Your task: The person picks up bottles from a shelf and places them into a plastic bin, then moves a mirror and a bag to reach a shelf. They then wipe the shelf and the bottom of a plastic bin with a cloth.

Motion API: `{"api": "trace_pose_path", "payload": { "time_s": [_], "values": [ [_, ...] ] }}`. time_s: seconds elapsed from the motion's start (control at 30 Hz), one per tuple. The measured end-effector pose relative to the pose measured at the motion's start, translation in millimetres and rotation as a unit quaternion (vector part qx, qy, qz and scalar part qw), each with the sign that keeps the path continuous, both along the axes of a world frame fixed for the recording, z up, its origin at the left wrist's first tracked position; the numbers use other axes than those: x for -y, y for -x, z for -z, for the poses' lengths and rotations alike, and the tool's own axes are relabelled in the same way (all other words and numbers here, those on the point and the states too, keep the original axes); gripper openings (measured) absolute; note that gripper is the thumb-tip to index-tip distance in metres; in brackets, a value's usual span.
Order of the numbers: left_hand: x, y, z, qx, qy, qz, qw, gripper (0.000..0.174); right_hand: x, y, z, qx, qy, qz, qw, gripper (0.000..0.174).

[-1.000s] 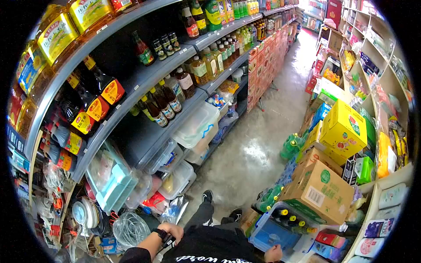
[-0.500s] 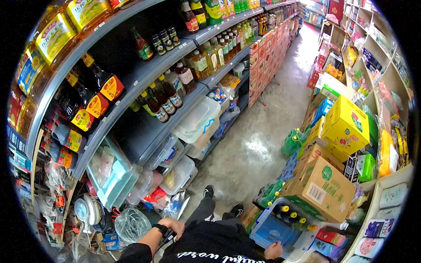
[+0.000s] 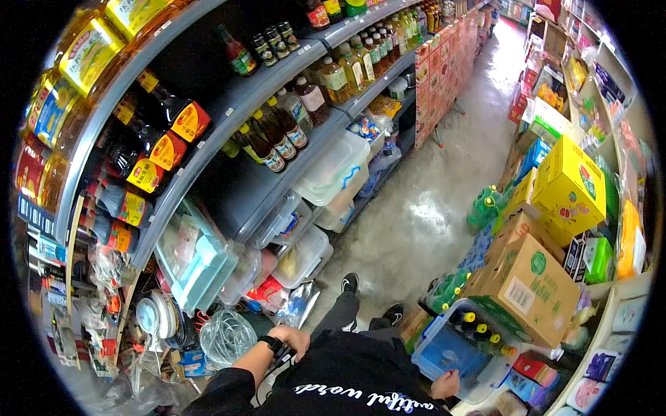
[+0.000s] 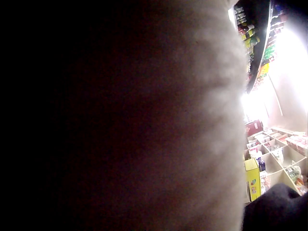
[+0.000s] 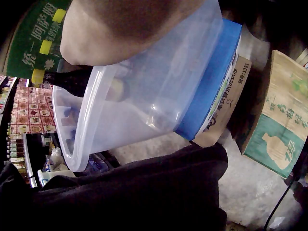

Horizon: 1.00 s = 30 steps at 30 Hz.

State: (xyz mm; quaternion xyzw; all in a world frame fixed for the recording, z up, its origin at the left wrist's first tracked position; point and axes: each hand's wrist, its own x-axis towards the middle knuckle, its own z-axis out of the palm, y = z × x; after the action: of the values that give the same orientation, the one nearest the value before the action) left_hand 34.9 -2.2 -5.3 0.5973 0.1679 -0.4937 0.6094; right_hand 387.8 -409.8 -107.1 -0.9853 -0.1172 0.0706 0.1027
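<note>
In the head view my left hand (image 3: 294, 340) hangs loosely curled beside the dark trousers, a black watch (image 3: 271, 343) on its wrist. Nothing shows in its grasp. A blurred, shadowed surface close to the lens fills most of the left wrist view. My right hand (image 3: 445, 384) hangs with fingers loosely bent, overlapping the near edge of a clear plastic bin (image 3: 424, 338). Dark bottles with yellow caps (image 3: 479, 328) stand in that bin. The right wrist view has part of the hand (image 5: 130, 31) above the bin's wall (image 5: 139, 125); its fingers are hidden there.
Shelves of sauce bottles (image 3: 166, 149) and oil jugs run along the left, with lidded plastic tubs (image 3: 333, 166) below. Cartons (image 3: 531, 291) and a yellow box (image 3: 570, 187) line the right side. A concrete aisle (image 3: 416, 208) leads ahead. Coiled clear tubing (image 3: 227, 338) lies at lower left.
The head view has turned a little to the left, so shelves, cartons and hands appear further right. Both hands stay hanging beside the body, and nothing has been picked up.
</note>
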Motion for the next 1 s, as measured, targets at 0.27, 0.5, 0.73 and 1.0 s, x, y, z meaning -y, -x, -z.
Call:
{"api": "trace_pose_path", "payload": {
  "time_s": [0.27, 0.5, 0.73, 1.0],
  "values": [
    [-6.1, -16.6, -28.5, -0.017, -0.029, 0.018, 0.999, 0.036, 7.5, 0.6, 7.2, -0.015, -0.002, -0.001, 1.0, 0.009],
    [-14.4, -4.3, 5.0, 0.046, -0.006, 0.036, 0.998, 0.039, 7.2, 3.4, 10.3, 0.021, -0.006, -0.005, 1.0, 0.009],
    [-23.1, -5.8, 10.7, 0.088, 0.011, 0.051, 0.995, 0.034, -1.5, 1.5, -0.3, -0.036, 0.006, 0.027, 0.999, 0.01],
    [-21.1, -14.8, 5.7, 0.004, -0.027, 0.076, 0.997, 0.035, 5.6, 3.1, 10.0, -0.007, -0.015, 0.012, 1.0, 0.011]
  ]
}}
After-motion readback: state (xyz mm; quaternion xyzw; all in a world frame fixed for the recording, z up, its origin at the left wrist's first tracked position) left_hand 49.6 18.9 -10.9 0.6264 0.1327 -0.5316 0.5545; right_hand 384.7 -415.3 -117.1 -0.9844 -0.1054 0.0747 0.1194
